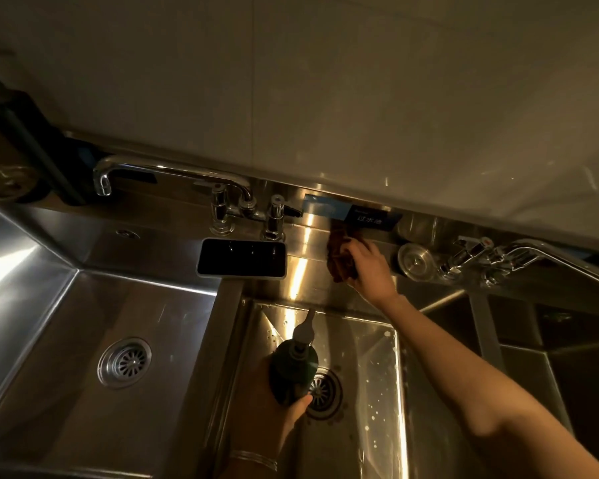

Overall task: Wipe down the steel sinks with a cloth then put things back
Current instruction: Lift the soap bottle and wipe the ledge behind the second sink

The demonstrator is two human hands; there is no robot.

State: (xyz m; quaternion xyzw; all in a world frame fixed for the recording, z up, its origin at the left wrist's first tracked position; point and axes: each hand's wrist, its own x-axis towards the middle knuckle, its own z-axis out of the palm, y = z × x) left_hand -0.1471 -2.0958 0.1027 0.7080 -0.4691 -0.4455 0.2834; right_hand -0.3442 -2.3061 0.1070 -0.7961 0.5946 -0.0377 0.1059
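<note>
right hand (369, 266) gripping cloth (341, 259) scrubbing back ledge (305, 243); left hand (274, 409) gripping pump bottle (293, 369), lifting it clear for wiping

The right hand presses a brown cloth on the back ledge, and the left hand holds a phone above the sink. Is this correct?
No. In the head view the left hand holds a dark pump bottle, not a phone. The right hand with the brown cloth is correct.
</note>
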